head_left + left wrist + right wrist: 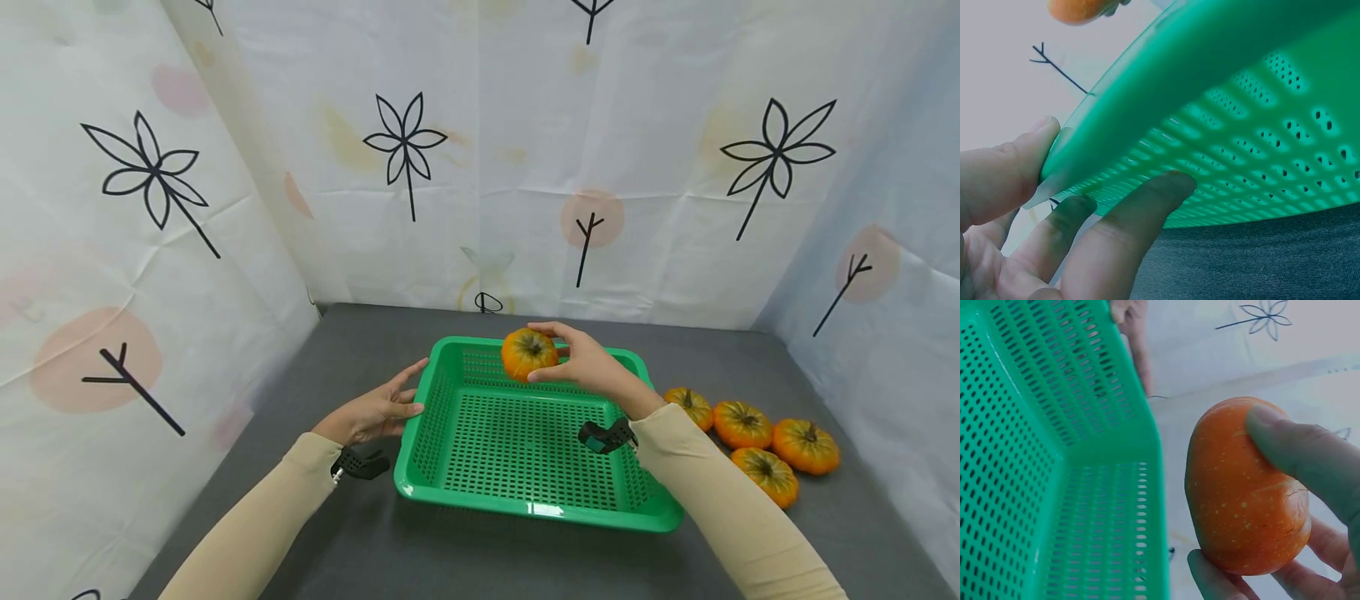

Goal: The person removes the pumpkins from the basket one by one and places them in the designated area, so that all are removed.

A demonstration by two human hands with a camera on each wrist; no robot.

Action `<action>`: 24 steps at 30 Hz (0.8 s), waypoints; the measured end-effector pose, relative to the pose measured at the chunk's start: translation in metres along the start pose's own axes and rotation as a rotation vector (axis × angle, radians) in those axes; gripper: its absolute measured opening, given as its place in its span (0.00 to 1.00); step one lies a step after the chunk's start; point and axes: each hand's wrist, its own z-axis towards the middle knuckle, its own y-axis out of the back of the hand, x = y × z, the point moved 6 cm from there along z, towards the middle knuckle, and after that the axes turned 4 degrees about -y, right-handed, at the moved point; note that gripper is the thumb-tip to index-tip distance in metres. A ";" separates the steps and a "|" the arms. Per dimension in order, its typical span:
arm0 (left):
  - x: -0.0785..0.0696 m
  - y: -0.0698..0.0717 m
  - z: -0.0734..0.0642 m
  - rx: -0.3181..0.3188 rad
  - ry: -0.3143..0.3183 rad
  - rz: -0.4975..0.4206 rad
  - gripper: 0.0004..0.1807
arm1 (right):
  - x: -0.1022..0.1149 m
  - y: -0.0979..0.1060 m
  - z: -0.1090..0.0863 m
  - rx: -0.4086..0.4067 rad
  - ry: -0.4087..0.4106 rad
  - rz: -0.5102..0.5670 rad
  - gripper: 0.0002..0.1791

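Observation:
A green perforated plastic basket (540,450) sits on the grey table, centred in the head view. My left hand (375,410) holds its left side, thumb (1013,172) at the rim and fingers (1141,225) against the outer wall below. Above the far part of the basket, my right hand (588,364) grips a small orange pumpkin (528,354) between thumb and fingers. The right wrist view shows this pumpkin (1244,494) from the side, with the thumb (1297,447) on its upper part and the fingers partly hidden behind it.
Several more small pumpkins (806,446) lie on the table (360,342) to the right of the basket, one partly hidden by my right sleeve. White cloth walls (480,208) with plant prints enclose the table at the back and both sides.

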 end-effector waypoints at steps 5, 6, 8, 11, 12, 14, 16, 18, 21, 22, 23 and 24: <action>0.001 0.000 0.000 0.008 -0.002 -0.001 0.51 | 0.000 0.016 -0.015 -0.021 0.000 0.006 0.45; 0.001 0.000 0.000 0.007 -0.001 -0.002 0.51 | 0.000 0.019 -0.018 -0.025 -0.002 0.006 0.45; 0.001 0.000 0.000 0.002 0.002 -0.005 0.51 | -0.002 0.024 -0.023 -0.032 -0.009 0.004 0.45; 0.001 0.000 0.000 0.009 0.001 -0.005 0.52 | -0.004 0.033 -0.030 -0.043 -0.009 -0.022 0.45; 0.001 0.000 0.000 0.013 -0.002 -0.004 0.52 | -0.005 0.036 -0.033 -0.048 -0.011 -0.034 0.45; 0.001 0.000 0.000 0.022 -0.006 0.002 0.52 | -0.006 0.042 -0.039 -0.061 -0.018 -0.057 0.46; 0.000 -0.001 0.000 0.025 -0.010 0.007 0.52 | -0.008 0.047 -0.045 -0.074 -0.028 -0.078 0.46; 0.000 -0.001 0.000 0.022 -0.007 0.009 0.52 | -0.010 0.052 -0.051 -0.088 -0.044 -0.088 0.47; 0.000 -0.001 0.000 0.015 -0.007 0.011 0.52 | -0.015 0.060 -0.060 -0.114 -0.062 -0.099 0.47; 0.000 -0.001 0.000 0.013 -0.006 0.011 0.52 | -0.017 0.063 -0.063 -0.125 -0.069 -0.103 0.47; 0.000 -0.001 0.000 0.011 -0.006 0.011 0.52 | -0.019 0.065 -0.066 -0.135 -0.079 -0.101 0.47; 0.000 -0.001 0.000 0.010 -0.006 0.011 0.52 | -0.020 0.068 -0.070 -0.146 -0.083 -0.103 0.47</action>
